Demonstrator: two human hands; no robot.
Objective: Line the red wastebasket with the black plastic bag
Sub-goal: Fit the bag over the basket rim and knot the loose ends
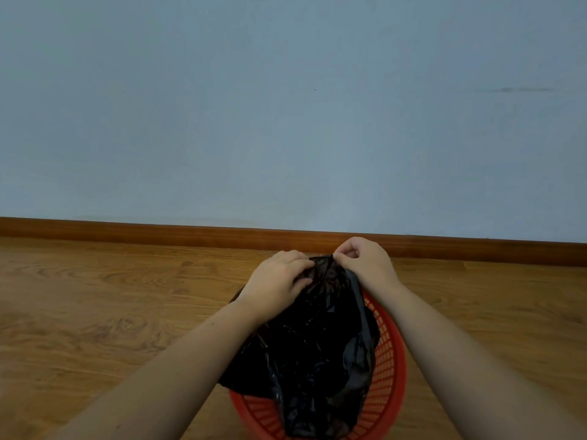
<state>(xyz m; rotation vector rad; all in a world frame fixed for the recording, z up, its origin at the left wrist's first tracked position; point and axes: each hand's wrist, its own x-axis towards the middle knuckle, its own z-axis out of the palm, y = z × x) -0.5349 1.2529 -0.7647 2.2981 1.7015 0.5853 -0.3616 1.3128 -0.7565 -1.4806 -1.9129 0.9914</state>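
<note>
A pale blue wall (286, 106) meets a wood floor (95, 312) at a brown baseboard (158, 235). I see my 2 hands held close together above the red wastebasket (389, 369). The left hand (279, 282) and right hand (365, 262) each pinch the top edge of the black plastic bag (317, 350), which hangs crumpled into the basket's mouth.

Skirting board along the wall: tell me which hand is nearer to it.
Right. The right hand pinches the top edge of the black bag, its knuckles overlapping the skirting board in this view; the left hand grips the bag lower, short of the board.
</note>
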